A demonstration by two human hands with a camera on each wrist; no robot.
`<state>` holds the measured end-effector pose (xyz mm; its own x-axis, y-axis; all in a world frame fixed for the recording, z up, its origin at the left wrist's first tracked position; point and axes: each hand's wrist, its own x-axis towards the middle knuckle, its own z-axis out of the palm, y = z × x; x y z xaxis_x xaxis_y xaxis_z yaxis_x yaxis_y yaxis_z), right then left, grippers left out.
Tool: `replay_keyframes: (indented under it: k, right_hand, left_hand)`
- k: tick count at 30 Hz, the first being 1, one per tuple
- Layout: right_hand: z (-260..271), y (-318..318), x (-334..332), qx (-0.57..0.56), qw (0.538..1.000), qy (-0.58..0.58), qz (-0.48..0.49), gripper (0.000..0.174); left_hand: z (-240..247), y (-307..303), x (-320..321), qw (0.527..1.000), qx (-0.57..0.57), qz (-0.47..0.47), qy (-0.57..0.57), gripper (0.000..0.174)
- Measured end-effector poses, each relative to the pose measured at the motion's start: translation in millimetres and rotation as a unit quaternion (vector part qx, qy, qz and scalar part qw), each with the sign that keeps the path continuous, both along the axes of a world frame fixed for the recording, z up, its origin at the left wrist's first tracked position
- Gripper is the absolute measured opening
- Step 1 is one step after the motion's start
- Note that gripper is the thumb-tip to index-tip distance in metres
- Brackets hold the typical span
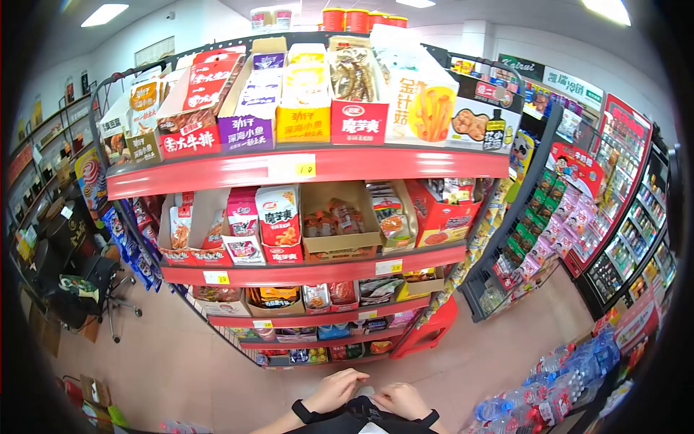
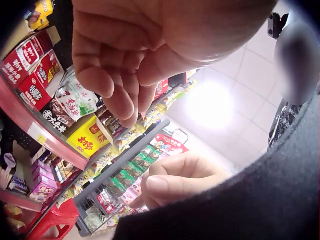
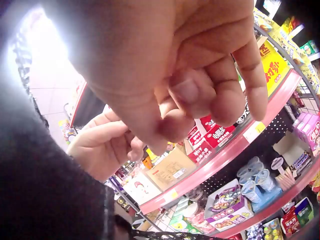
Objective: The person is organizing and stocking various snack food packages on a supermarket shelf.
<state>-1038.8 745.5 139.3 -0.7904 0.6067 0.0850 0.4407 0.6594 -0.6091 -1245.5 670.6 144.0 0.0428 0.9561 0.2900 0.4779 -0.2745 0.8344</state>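
- Head view: left hand (image 1: 336,390) and right hand (image 1: 401,399) sit close together at the bottom edge, just above the dark garment (image 1: 361,421) on the person's front. Each wrist carries a black band. The fingers of both are bent inward. Whether the two hands touch cannot be told here.
- Head view, surroundings: red shelf rack (image 1: 303,166) stands ahead, well apart from the hands, with boxed and bagged snacks on every tier. A red stool (image 1: 426,329) stands at its right foot. A wire rack (image 1: 528,246) of hanging packets is to the right, with bottled water packs (image 1: 571,376) on the floor nearer the person. A black chair (image 1: 87,282) stands at the left.
- Left wrist view: left hand (image 2: 125,60) fills the top, fingers loosely curled toward the palm, with nothing seen in them. The right hand (image 2: 180,180) lies below, its thumb laid along bent fingers. The dark garment (image 2: 260,200) is at lower right. A yellow box (image 2: 89,140) sits on the shelf behind.
- Right wrist view: right hand (image 3: 190,75) has its fingertips bunched against the thumb, and nothing shows between them. The left hand (image 3: 105,145) is just beside it, curled. A brown carton (image 3: 170,170) sits on the shelf beyond.
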Motion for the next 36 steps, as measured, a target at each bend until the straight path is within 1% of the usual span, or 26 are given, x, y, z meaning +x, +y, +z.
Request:
replay_keyframes:
  k: [4,9,12,16,18,21,22,26,30,32,35,36]
  right_hand:
    - [-1.0,1.2,-2.2,0.009,0.999,-0.025,0.026,0.032]
    - [-6.4,4.2,0.2,-0.008,0.998,-0.033,0.046,0.034]
    - [-6.7,14.3,3.2,0.01,0.997,-0.041,0.067,0.033]
    - [-9.1,37.5,9.6,0.021,0.995,-0.004,0.099,0.034]
    - [-1.4,53.4,16.1,0.018,0.994,0.024,0.108,0.035]
    - [0.8,87.0,33.5,0.027,0.991,0.01,0.127,0.034]
    - [4.2,97.1,40.6,0.026,0.991,0.003,0.13,0.034]
    - [6.2,135.0,71.2,0.026,0.99,-0.013,0.136,0.033]
    - [0.3,172.2,99.6,0.034,0.989,0.003,0.147,0.031]
    - [-4.9,186.8,111.8,0.031,0.989,0.0,0.145,0.03]
    - [-1.9,204.2,123.2,0.023,0.986,-0.018,0.166,0.026]
    - [-6.6,210.2,124.8,0.024,0.983,-0.02,0.179,0.025]
  left_hand:
    - [2.3,-7.8,-5.2,1.0,-0.01,0.008,-0.006,0.034]
    - [2.7,-10.8,-1.7,0.999,-0.027,0.021,-0.003,0.034]
    - [4.4,-9.4,4.7,0.999,-0.027,0.039,-0.003,0.033]
    - [16.7,0.1,16.4,0.997,-0.026,0.071,0.01,0.032]
    - [19.2,10.7,23.1,0.995,-0.033,0.095,0.021,0.031]
    - [18.6,31.9,40.1,0.989,-0.024,0.139,0.032,0.03]
    - [21.7,40.1,47.6,0.989,-0.027,0.148,0.014,0.03]
    - [31.3,76.7,84.9,0.989,-0.012,0.148,0.008,0.028]
    - [18.0,115.2,117.5,0.989,-0.001,0.146,0.014,0.025]
    - [16.5,123.9,135.3,0.988,-0.006,0.155,0.01,0.024]
    - [14.1,130.2,149.6,0.985,-0.023,0.17,0.011,0.031]
    - [11.4,131.9,153.7,0.983,0.001,0.182,0.012,0.032]
